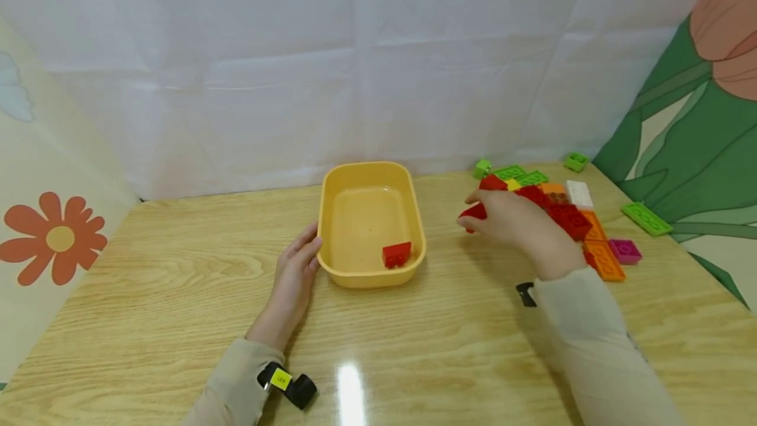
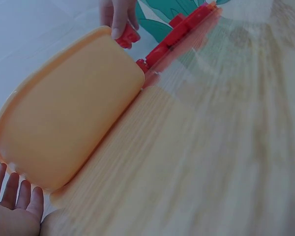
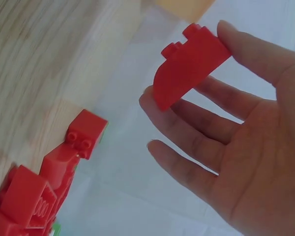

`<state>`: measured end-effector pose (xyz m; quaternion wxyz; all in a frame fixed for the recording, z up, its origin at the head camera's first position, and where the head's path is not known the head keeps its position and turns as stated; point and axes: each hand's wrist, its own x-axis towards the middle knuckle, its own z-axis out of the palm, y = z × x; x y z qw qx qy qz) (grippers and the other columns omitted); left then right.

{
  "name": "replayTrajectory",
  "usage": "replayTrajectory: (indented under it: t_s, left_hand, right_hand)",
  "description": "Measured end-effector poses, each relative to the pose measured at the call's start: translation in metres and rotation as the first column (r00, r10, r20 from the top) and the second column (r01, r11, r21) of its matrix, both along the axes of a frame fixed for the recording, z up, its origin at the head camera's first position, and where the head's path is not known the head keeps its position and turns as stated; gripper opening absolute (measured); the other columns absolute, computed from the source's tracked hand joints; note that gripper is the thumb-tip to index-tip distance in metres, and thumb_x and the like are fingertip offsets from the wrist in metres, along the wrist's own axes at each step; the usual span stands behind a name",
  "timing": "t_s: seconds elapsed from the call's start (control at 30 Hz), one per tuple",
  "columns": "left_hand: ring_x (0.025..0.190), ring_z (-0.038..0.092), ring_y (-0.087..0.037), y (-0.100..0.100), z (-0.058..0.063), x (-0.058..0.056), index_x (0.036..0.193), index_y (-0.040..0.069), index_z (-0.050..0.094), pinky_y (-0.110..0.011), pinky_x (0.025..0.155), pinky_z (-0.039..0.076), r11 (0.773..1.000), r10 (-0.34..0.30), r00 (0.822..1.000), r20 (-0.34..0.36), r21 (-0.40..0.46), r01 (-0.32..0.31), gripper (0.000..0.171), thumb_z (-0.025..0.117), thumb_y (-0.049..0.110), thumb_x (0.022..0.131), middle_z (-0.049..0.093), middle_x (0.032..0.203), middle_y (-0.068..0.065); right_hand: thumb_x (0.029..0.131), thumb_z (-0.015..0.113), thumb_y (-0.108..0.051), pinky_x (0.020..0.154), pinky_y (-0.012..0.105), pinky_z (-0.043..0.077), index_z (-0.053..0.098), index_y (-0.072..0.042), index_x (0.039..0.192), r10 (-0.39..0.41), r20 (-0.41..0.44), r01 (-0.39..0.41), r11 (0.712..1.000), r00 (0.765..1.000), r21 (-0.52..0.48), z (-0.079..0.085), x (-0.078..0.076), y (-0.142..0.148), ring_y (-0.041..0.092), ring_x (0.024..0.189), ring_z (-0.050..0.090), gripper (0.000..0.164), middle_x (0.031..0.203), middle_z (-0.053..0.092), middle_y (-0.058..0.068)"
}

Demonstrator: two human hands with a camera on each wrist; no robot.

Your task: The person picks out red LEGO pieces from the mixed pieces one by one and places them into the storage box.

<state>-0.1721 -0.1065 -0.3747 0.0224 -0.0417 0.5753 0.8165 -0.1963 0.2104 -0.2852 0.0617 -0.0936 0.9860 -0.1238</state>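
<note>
A yellow plastic bin (image 1: 371, 279) stands on the table with a single red toy brick (image 1: 397, 254) lying inside at its near right corner. My left hand (image 1: 294, 271) rests against the bin's left side; in the left wrist view, its fairly straight fingers (image 2: 11, 189) touch the outer wall. To the right of the bin, my right hand (image 1: 508, 219) holds a red brick with a rounded end and studs (image 3: 191, 69), pinched between thumb and fingertips above the table. Beside and beyond this hand lies a pile of red bricks (image 1: 570, 221), partly hidden by it.
Around the red pile lie orange plates (image 1: 604, 260), a magenta brick (image 1: 625, 251), a white piece (image 1: 579, 194) and several green pieces, one a long green plate (image 1: 646, 218). White cloth (image 1: 248, 84) hangs behind the table (image 1: 148, 294), with printed panels at both sides.
</note>
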Motion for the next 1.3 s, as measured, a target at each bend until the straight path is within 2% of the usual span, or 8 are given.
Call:
replayTrajectory:
  t_s: [0.27,0.47,0.67,0.83,1.0,1.07,1.17,1.3]
  left_hand:
    - [0.125,0.046,-0.015,0.000,0.000,-0.001,0.142,-0.001,0.037,-0.011,0.086,0.050,1.000,0.000,1.000,-0.003,0.003,0.000,0.050,0.047,0.011,0.095,0.037,0.151,-0.011]
    - [0.121,0.048,-0.013,-0.001,0.000,0.000,0.142,-0.001,0.038,-0.011,0.085,0.050,1.000,0.001,1.000,-0.004,0.010,-0.001,0.049,0.046,0.010,0.095,0.038,0.150,-0.012]
    - [0.120,0.050,-0.012,-0.001,0.000,0.000,0.142,-0.001,0.038,-0.011,0.085,0.050,1.000,-0.008,1.000,-0.010,-0.002,0.008,0.049,0.047,0.011,0.095,0.038,0.150,-0.012]
    - [0.123,0.047,-0.015,-0.001,0.000,0.000,0.142,-0.001,0.037,-0.011,0.086,0.050,1.000,-0.007,1.000,-0.010,-0.004,0.007,0.050,0.047,0.011,0.095,0.038,0.151,-0.012]
    - [0.125,0.046,-0.016,-0.001,0.000,0.000,0.142,-0.001,0.038,-0.011,0.086,0.050,1.000,-0.005,1.000,-0.012,-0.001,0.005,0.050,0.047,0.012,0.095,0.038,0.151,-0.011]
    - [0.126,0.045,-0.017,-0.001,0.000,-0.001,0.142,-0.001,0.038,-0.011,0.087,0.050,1.000,-0.005,1.000,-0.013,-0.001,0.005,0.050,0.047,0.012,0.095,0.038,0.150,-0.011]
    - [0.127,0.044,-0.017,-0.001,-0.001,-0.001,0.142,-0.001,0.038,-0.011,0.087,0.050,1.000,-0.005,1.000,-0.010,0.000,0.005,0.050,0.047,0.012,0.095,0.039,0.150,-0.011]
    - [0.126,0.045,-0.016,-0.001,-0.001,-0.002,0.142,-0.001,0.038,-0.011,0.086,0.050,1.000,-0.003,1.000,-0.001,0.001,0.003,0.050,0.047,0.011,0.095,0.038,0.151,-0.011]
  right_hand:
    - [0.089,0.056,-0.044,0.093,0.055,0.049,0.058,-0.004,0.125,0.076,-0.086,-0.078,0.997,0.993,-0.018,-0.001,0.000,-0.013,0.032,0.107,0.058,0.054,0.119,0.066,0.017]
    - [0.088,0.056,-0.046,0.095,0.053,0.050,0.059,-0.009,0.124,0.132,-0.173,-0.137,0.990,0.976,-0.018,-0.002,0.002,-0.029,0.031,0.114,0.055,0.052,0.128,0.062,0.015]
    - [0.086,0.061,-0.042,0.095,0.050,0.051,0.061,-0.012,0.122,0.203,-0.272,-0.207,0.978,0.941,0.017,-0.001,0.009,-0.043,0.028,0.114,0.056,0.046,0.124,0.064,0.011]
    - [0.086,0.060,-0.045,0.096,0.049,0.051,0.061,-0.013,0.122,0.265,-0.332,-0.265,0.963,0.905,0.045,-0.001,0.012,-0.052,0.027,0.113,0.056,0.048,0.123,0.065,0.010]
    - [0.085,0.063,-0.040,0.092,0.048,0.053,0.063,-0.009,0.117,0.360,-0.419,-0.372,0.927,0.834,0.055,-0.001,0.016,-0.062,0.028,0.105,0.059,0.045,0.117,0.067,0.011]
    - [0.084,0.065,-0.038,0.091,0.046,0.054,0.064,-0.009,0.115,0.385,-0.439,-0.400,0.914,0.812,0.061,-0.004,0.017,-0.066,0.027,0.103,0.060,0.043,0.113,0.068,0.010]
    - [0.082,0.066,-0.037,0.091,0.044,0.055,0.065,-0.010,0.114,0.413,-0.443,-0.425,0.902,0.796,0.077,-0.008,0.018,-0.073,0.025,0.101,0.061,0.041,0.112,0.069,0.009]
    - [0.082,0.067,-0.037,0.090,0.043,0.055,0.066,-0.011,0.113,0.434,-0.432,-0.440,0.893,0.791,0.092,-0.013,0.019,-0.079,0.025,0.099,0.061,0.040,0.112,0.069,0.008]
